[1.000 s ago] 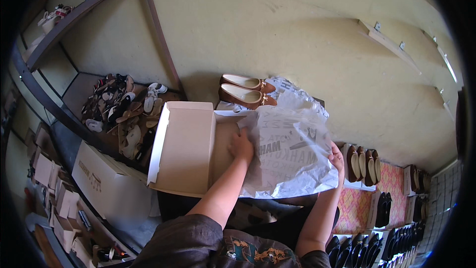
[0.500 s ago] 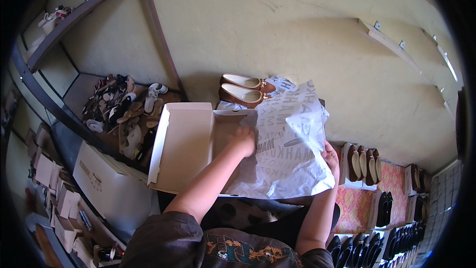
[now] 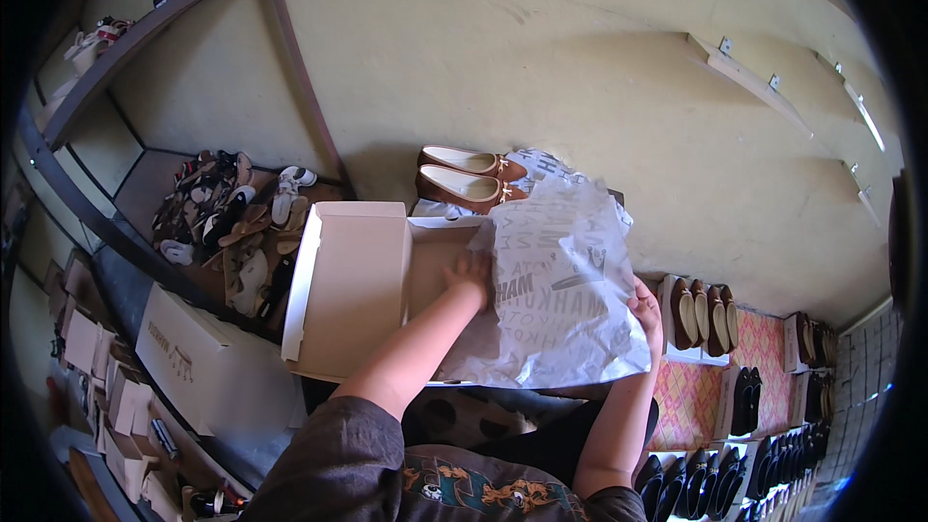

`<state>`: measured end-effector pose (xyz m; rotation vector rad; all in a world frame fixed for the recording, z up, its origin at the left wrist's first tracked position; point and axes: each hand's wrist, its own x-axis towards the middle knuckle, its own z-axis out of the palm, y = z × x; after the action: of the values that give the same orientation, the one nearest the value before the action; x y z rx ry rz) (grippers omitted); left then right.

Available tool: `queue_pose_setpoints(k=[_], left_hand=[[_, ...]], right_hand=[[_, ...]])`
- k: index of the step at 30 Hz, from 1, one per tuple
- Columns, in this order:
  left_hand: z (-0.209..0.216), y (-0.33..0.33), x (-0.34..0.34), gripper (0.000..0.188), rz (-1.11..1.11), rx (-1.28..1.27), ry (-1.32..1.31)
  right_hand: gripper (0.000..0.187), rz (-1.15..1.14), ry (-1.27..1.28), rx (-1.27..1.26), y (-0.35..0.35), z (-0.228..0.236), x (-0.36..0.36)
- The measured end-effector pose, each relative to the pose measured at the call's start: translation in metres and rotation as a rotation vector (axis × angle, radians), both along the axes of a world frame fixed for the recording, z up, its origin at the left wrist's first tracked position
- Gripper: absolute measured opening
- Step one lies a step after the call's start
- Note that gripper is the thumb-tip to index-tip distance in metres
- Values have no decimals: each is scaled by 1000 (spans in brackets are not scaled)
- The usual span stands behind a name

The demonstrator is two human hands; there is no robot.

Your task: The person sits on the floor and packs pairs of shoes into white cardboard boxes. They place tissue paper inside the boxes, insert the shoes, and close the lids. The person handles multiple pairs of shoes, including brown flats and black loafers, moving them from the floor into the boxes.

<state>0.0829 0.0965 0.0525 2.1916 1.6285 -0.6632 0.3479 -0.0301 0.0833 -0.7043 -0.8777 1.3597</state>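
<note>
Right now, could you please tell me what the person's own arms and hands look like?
Both the left hand and the right hand are bare, with no glove, watch or bracelet showing. Dark short sleeves leave the forearms uncovered; the shirt carries a green-and-orange print.

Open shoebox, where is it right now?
In the head view, the open shoebox lies just left of centre, nearer the person than the brown shoes, with paper over its right part.
</note>
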Motion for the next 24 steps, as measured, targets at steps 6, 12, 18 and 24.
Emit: queue_pose_setpoints(k=[6, 12, 18, 24], left_hand=[[-23, 37, -13, 93, 59, -7, -64], [-1, 31, -13, 114, 50, -91, -39], [10, 32, -23, 133, -60, -142, 117], [15, 32, -17, 133, -146, -140, 321]], right_hand=[[57, 27, -90, 2, 6, -7, 8], [57, -5, -79, -34, 3, -6, 13], [56, -8, -41, -51, -2, 7, 7], [54, -6, -59, -56, -1, 6, 7]])
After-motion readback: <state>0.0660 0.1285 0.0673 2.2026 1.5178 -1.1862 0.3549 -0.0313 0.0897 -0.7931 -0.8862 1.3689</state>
